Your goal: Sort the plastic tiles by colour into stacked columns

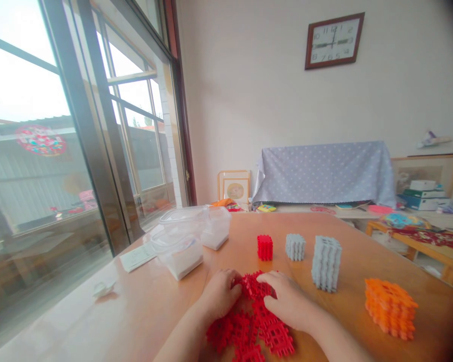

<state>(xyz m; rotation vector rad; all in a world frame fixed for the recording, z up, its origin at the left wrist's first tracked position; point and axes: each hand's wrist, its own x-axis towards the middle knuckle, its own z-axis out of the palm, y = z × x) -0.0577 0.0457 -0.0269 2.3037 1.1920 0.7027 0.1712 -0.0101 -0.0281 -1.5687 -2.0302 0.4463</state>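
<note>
On the wooden table, a pile of flat red interlocking plastic pieces lies in front of me. My left hand is at the pile's far left side, fingers curled and thumb against a red cluster. From the other side my right hand grips the same cluster, its index finger and thumb on the red pieces. Some fingertips are hidden behind the hands, so I cannot tell how many pieces are held. Beyond the hands stands a small red stack of the same kind of pieces.
A short grey stack, a taller grey stack and an orange stack stand to the right. Clear plastic containers, a paper sheet and a small crumpled item lie at left, near the window.
</note>
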